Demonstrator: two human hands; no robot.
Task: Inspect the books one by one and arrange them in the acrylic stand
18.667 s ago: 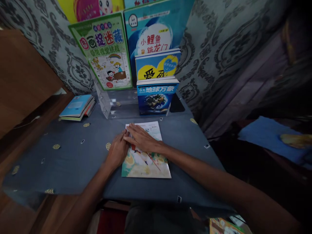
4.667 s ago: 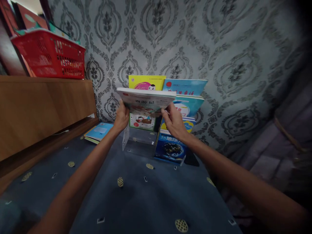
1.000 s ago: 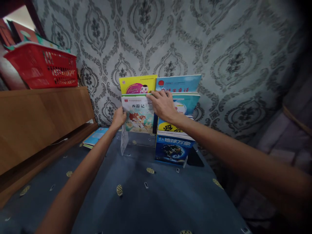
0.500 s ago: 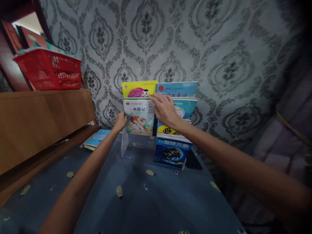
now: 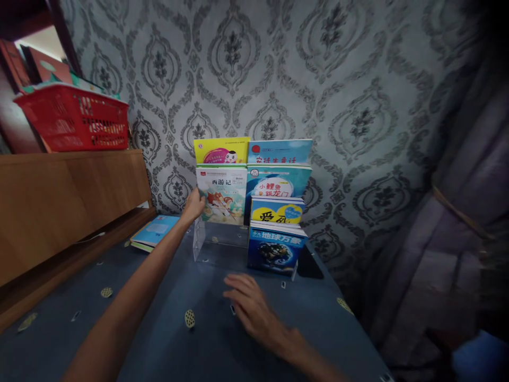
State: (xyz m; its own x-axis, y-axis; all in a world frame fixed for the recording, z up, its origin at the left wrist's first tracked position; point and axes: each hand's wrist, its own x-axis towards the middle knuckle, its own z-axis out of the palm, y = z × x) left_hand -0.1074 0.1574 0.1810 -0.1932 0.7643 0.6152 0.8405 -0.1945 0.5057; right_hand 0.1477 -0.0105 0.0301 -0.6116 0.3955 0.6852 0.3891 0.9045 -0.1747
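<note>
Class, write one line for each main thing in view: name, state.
White book: closed, propped up
Left hand: curled at that book's edge
Right hand: open, holding nothing
Earth book: closed, standing
Rear yellow book: closed, upright
Book pile: lying flat
Clear rack: holding books
Red basket: loaded, upright
Curtain: hanging in folds

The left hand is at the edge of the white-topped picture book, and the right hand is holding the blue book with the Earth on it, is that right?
Not quite: in the head view, the right hand is over the dark blue patterned tablecloth, apart from the blue Earth book. The left hand is at the edge of the white-topped picture book.
</note>
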